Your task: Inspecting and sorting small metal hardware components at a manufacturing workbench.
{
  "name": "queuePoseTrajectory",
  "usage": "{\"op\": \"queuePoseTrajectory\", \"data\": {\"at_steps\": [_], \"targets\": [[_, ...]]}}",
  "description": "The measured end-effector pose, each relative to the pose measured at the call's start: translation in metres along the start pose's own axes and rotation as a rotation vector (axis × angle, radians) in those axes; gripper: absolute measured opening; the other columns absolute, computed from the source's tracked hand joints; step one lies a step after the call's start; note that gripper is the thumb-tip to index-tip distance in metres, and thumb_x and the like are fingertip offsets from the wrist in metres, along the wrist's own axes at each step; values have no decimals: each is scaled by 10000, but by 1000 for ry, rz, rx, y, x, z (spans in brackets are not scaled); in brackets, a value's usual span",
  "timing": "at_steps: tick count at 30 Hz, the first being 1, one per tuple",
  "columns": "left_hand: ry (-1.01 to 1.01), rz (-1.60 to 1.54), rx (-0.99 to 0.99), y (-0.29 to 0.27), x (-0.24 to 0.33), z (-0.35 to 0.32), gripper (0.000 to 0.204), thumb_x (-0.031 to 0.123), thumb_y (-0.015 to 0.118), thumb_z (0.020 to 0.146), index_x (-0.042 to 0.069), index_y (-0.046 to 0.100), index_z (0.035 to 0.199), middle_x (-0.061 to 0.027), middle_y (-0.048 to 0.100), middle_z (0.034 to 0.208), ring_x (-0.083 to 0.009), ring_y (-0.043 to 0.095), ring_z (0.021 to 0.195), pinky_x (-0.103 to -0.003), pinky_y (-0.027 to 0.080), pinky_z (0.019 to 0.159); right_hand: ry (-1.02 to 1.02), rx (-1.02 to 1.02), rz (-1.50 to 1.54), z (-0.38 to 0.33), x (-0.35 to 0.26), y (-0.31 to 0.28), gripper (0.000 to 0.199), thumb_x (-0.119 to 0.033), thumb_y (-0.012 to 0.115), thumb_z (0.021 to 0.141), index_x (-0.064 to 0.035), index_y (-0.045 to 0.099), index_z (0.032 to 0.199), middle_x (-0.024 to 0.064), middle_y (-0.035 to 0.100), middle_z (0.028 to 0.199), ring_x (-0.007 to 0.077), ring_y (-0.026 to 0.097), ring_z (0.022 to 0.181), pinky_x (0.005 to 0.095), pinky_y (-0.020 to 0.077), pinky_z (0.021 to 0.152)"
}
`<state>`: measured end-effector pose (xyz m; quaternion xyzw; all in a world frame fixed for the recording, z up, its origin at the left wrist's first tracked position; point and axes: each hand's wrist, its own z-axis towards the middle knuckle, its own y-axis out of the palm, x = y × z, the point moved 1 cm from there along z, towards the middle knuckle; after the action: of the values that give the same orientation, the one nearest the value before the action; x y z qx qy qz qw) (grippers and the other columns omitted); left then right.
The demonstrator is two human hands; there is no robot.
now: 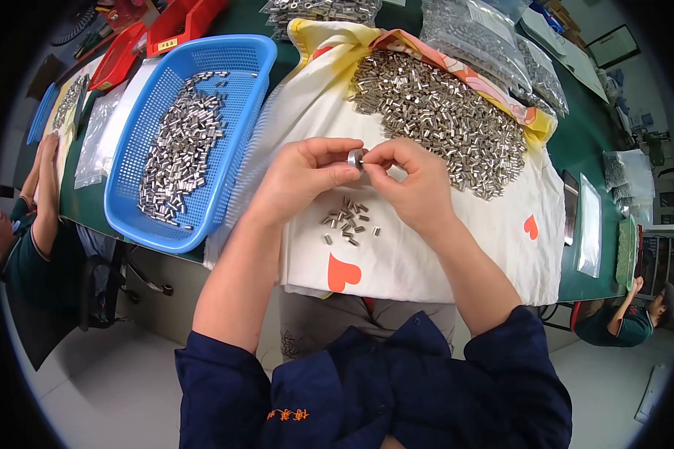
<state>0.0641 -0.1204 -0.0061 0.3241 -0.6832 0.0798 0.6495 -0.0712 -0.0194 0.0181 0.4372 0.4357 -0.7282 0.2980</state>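
Observation:
Between thumb and fingers, my left hand [296, 179] grips a small round metal piece [354, 158] with a shiny rim. My right hand [416, 183] meets it from the right, its thumb and index finger pinched at the piece's face; what they hold there is too small to make out. Just below both hands, a loose group of short metal sleeves [346, 220] lies on a white cloth [427, 269] printed with red hearts. Beyond my right hand spreads a large heap of the same kind of sleeves [442, 112].
At the left stands a blue plastic basket [116, 183] holding many sleeves. Red bins [183, 22] sit behind it. Clear bags of metal parts [475, 37] lie at the back. A phone [570, 202] rests on the green table [588, 146] at right. Other people work on both sides.

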Motion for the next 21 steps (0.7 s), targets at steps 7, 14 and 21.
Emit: {"op": "queuePoseTrajectory", "data": {"at_steps": [7, 14, 21], "targets": [[20, 115, 31, 5, 1, -2, 359, 11, 635, 761, -47, 542, 1103, -85, 630, 919, -100, 596, 813, -213, 481, 724, -225, 14, -267, -1, -1, -1, 44, -43, 615, 686, -35, 596, 725, 78, 598, 724, 239, 570, 665, 320, 459, 591], [-71, 154, 5, 6, 6, -3, 354, 5, 641, 752, -49, 551, 1090, -86, 630, 935, -96, 596, 810, -210, 480, 716, 125, -173, 16, 3, 2, -13, 89, -38, 642, 715, -16, 616, 797, 28, 614, 761, 106, 571, 693, 240, 451, 637], [-96, 155, -66, 8, 8, -5, 334, -8, 638, 748, -18, 574, 1076, -38, 624, 908, -70, 584, 792, -196, 474, 714, 108, -41, -199, 14, 9, -32, 180, -145, 638, 725, -39, 612, 869, 70, 621, 776, 173, 593, 697, 283, 472, 643]]}}
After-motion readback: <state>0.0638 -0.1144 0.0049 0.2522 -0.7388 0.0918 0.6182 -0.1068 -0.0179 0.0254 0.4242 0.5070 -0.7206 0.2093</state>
